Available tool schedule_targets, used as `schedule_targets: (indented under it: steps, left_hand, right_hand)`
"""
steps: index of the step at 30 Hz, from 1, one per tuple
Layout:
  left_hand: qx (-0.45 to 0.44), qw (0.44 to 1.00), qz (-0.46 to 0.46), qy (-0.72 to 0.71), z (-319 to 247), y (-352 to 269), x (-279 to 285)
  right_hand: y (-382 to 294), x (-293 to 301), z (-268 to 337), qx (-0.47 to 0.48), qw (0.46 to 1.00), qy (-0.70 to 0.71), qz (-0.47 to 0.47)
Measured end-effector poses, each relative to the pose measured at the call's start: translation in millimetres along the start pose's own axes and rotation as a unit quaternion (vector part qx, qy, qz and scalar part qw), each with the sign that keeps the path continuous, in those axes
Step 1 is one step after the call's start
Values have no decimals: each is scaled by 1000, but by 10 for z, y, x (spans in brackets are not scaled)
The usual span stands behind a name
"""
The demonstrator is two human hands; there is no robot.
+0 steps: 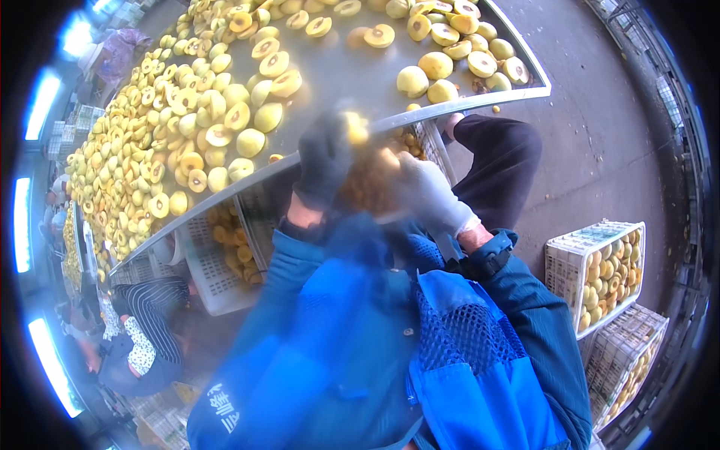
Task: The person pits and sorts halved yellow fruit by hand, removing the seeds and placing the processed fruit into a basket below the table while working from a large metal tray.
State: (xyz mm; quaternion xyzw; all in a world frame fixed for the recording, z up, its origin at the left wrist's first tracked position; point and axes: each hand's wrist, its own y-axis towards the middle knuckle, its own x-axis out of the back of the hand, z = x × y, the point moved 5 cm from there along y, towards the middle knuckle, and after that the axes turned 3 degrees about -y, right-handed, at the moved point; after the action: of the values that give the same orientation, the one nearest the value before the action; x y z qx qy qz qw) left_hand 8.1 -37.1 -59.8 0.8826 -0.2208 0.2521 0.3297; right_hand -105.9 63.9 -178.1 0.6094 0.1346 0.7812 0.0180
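My left hand [323, 160], in a dark grey glove, is at the metal table's near edge with its fingers closed around a yellow piece of fruit [355, 128]. My right hand [430, 191], in a pale glove, is curled beside it, below the table rim. Blur hides whether its fingers hold anything. Beneath both hands is a blurred mass of orange-brown pieces [365, 188]. Halved yellow peaches [219, 135], many with the stone showing, are heaped on the table's left side. Whole and cut peaches [441, 67] lie in the right corner.
The metal table [332, 73] has a raised rim. White plastic crates [216, 281] with fruit stand under it. Stacked fruit crates [596, 275] are on the floor to my right. A person in striped trousers [154, 315] is at the left, and another person's dark-trousered leg [495, 163] is beyond my right hand.
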Motion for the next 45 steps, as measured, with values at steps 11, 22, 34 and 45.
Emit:
schedule_targets:
  steps: [11,22,34,45]
  left_hand:
    - [162,953,-255,-39,408,-821,1145]
    - [-161,948,-69,265,784,910,842]
    - [138,972,78,171,2757,2287,-516]
    - [297,898,131,-298,696,1116,-289]
  right_hand:
    - [-84,412,11,-18,998,-11,63]
    - [-355,-95,-256,-170,944,278,47]
    - [-372,-195,-438,-249,903,320,145]
    - [654,947,-595,-228,807,482,-253]
